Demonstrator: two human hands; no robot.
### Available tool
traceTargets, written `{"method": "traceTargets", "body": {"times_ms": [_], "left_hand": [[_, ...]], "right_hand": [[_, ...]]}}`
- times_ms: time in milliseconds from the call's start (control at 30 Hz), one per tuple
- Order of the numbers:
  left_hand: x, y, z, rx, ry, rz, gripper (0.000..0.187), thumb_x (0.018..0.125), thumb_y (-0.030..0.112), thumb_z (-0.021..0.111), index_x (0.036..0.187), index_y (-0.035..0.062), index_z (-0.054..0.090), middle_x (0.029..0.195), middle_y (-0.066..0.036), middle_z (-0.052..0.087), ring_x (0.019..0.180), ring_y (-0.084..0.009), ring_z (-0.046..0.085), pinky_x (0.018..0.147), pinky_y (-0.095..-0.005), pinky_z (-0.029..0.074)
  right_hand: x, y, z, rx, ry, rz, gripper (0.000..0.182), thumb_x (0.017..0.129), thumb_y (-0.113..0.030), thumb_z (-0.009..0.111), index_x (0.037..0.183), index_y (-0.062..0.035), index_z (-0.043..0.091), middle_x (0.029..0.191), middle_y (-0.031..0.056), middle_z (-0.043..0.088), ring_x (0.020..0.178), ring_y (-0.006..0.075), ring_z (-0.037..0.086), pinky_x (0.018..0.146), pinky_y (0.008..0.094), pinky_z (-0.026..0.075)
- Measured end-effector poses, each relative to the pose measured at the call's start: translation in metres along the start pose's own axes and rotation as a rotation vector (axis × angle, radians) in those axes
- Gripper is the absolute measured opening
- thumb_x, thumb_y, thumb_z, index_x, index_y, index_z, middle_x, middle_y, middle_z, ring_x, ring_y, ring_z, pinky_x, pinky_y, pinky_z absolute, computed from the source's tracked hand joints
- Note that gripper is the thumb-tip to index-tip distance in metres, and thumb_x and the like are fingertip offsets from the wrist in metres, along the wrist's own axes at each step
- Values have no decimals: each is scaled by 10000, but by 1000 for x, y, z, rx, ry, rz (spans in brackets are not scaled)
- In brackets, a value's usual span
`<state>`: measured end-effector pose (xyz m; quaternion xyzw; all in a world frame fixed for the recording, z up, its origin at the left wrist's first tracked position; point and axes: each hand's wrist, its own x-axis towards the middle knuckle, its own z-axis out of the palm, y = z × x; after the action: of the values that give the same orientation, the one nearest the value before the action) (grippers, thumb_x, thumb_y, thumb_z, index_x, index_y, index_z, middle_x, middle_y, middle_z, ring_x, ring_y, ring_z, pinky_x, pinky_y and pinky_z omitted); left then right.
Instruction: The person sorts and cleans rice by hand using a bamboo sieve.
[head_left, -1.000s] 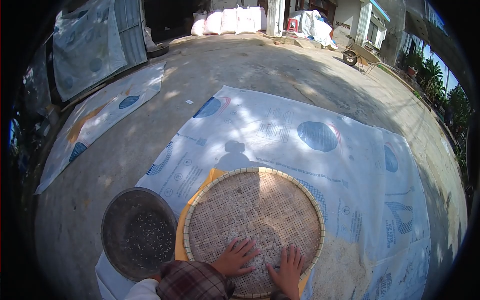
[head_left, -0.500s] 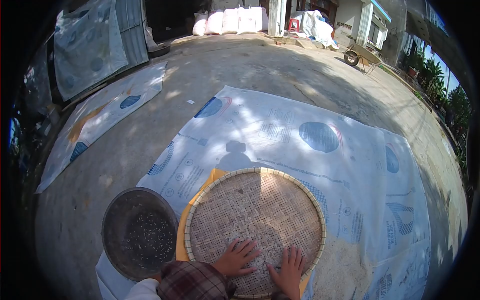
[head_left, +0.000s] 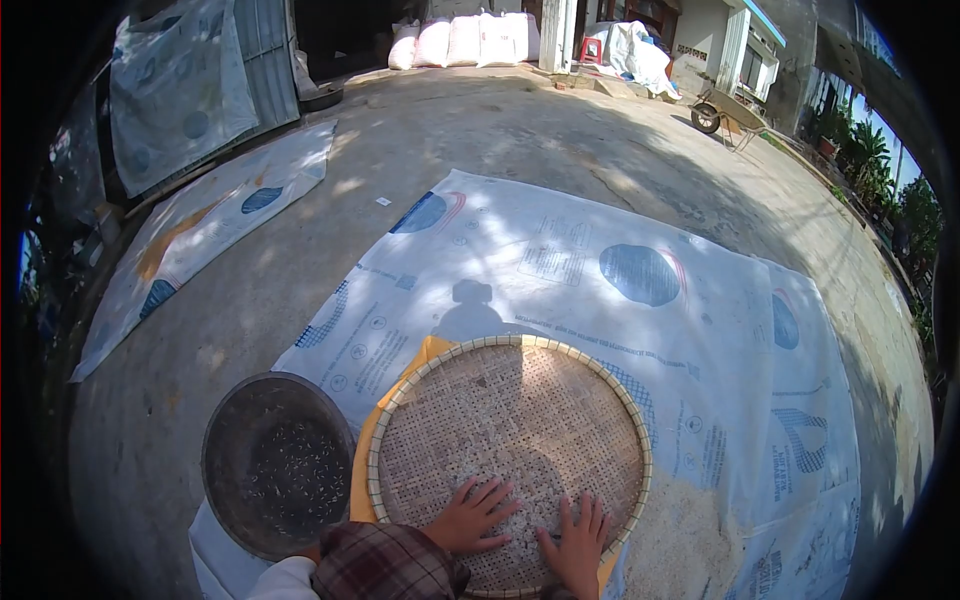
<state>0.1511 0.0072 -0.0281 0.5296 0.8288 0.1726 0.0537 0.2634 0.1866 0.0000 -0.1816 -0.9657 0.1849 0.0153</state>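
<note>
A round woven bamboo winnowing tray with a pale bound rim lies in front of me. Small whitish grains are scattered over its lower middle. My left hand, coming from a plaid sleeve, lies palm down on the tray with fingers spread at the left of these grains. On their right side, my right hand also rests flat, its fingers apart and pointing away from me. To the left of the tray stands a dark round basin with small pale bits scattered inside.
Beneath the tray are a yellow-orange sheet and a large printed white sheet. More grains are spread on it at the right. Another sheet lies at the left. White sacks and a wheelbarrow stand farther back.
</note>
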Motion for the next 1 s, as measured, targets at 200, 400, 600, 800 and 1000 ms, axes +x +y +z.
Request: {"method": "traceTargets", "body": {"times_ms": [200,400,600,800,1000], "left_hand": [[-1,1,0,11,13,-2,598,882,516,422,1362,168,346,1417,-133,286,1310,-293,255,1064,-507,138],[0,0,0,34,5,-5,597,878,518,430,1357,170,356,1412,-129,296,1307,-288,261,1066,-504,140],[0,0,1,19,11,-1,596,882,514,425,1359,165,353,1408,-132,299,1307,-291,261,1065,-505,141],[-1,-2,3,-20,4,5,604,891,514,417,1375,164,328,1413,-152,278,1312,-313,246,1065,-522,116],[0,-2,4,-22,8,6,607,891,515,411,1379,164,319,1412,-151,280,1315,-311,241,1066,-521,109]], "right_hand": [[0,-1,-1,13,6,-8,626,787,-414,590,1300,-88,440,1371,245,292,1302,432,192,1051,560,115],[0,2,2,-6,34,-25,560,800,-359,575,1282,-98,461,1356,244,309,1292,439,208,1051,559,126],[0,1,0,5,49,-26,500,808,-307,570,1257,-106,480,1347,238,321,1283,441,223,1046,561,141],[0,1,-1,29,71,-30,449,805,-286,578,1212,-105,518,1340,217,340,1283,421,232,1046,559,143],[-1,1,-3,60,67,-21,430,803,-277,582,1189,-94,535,1325,208,361,1275,395,257,1047,558,142]]}}
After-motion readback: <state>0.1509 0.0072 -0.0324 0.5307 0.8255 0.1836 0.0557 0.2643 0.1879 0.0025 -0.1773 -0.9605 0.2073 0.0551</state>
